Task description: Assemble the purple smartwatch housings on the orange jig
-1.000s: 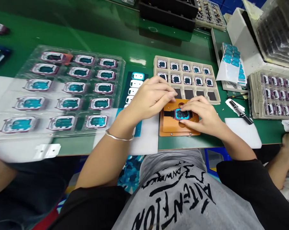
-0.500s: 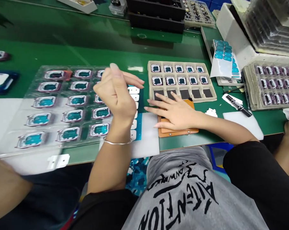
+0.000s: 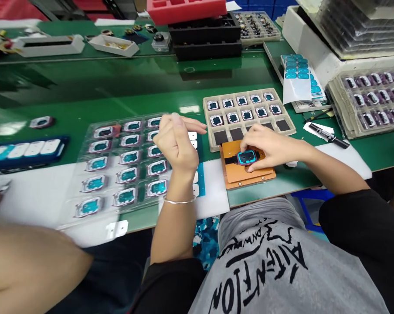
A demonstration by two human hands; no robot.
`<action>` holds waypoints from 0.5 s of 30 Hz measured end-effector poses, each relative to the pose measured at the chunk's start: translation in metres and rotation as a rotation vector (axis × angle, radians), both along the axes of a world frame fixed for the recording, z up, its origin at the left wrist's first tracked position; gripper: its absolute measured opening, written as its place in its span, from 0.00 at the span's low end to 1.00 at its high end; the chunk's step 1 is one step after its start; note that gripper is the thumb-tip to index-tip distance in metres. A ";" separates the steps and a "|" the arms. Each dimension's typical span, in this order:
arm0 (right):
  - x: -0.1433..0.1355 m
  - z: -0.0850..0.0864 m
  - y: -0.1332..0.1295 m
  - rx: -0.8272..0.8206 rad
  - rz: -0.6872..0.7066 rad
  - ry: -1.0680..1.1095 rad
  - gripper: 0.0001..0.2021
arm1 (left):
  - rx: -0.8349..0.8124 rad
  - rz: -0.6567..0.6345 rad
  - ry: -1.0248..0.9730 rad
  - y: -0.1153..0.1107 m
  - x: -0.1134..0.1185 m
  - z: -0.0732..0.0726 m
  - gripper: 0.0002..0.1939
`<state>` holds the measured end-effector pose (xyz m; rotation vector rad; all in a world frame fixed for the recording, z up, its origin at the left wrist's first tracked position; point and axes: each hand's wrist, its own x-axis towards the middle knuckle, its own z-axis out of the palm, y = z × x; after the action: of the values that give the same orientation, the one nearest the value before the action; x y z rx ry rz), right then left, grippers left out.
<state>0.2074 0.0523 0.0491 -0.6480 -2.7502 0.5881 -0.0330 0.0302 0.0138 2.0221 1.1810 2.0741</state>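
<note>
My left hand (image 3: 179, 141) is raised between the two trays, its fingers curled in and a fingertip or two pointing right; whatever it holds, if anything, is hidden. My right hand (image 3: 269, 148) bends over the orange fixture (image 3: 231, 174), thumb and fingers gripping the sides of a dark watch-shaped part with a blue rim (image 3: 247, 157), which sits in the fixture. Left of my left hand, a clear plastic tray (image 3: 113, 168) carries rows of framed parts with teal middles. Behind the fixture, a beige tray (image 3: 210, 138) has two rows of framed parts and a front row of dark pads.
Another person's arm (image 3: 36, 261) reaches in at lower left, near a blue holder (image 3: 58, 157) with white pieces. A black tool (image 3: 327, 136) lies right of the fixture. Teal sticker sheets (image 3: 297, 83), stacked trays (image 3: 344, 117) and black boxes (image 3: 206, 41) stand farther back.
The view has shifted left. My right hand, spread flat over the fixture before, has lifted and closed around the part there, now uncovered. My left hand keeps its curled pose.
</note>
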 end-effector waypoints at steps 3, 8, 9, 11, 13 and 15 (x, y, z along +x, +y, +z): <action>0.001 -0.002 -0.006 -0.055 -0.073 0.063 0.16 | 0.016 -0.137 0.143 0.000 -0.001 0.002 0.23; -0.004 -0.007 -0.011 -0.762 -0.098 0.648 0.15 | 0.060 -0.294 0.404 -0.005 0.004 0.005 0.28; -0.006 -0.008 -0.014 -0.944 -0.090 0.742 0.16 | 0.065 -0.307 0.411 -0.007 0.006 0.004 0.32; -0.011 -0.012 -0.020 -1.219 -0.066 0.842 0.19 | 0.070 -0.319 0.395 -0.010 0.011 0.001 0.36; -0.016 -0.015 -0.026 -1.366 -0.043 0.861 0.20 | 0.069 -0.325 0.365 -0.011 0.015 -0.003 0.35; -0.020 -0.019 -0.030 -1.388 -0.038 0.847 0.18 | 0.072 -0.334 0.339 -0.011 0.018 -0.005 0.33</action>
<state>0.1878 0.0220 0.0304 -0.4532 -1.2467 2.1308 -0.0153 0.0191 0.0085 2.4716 0.7323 1.6892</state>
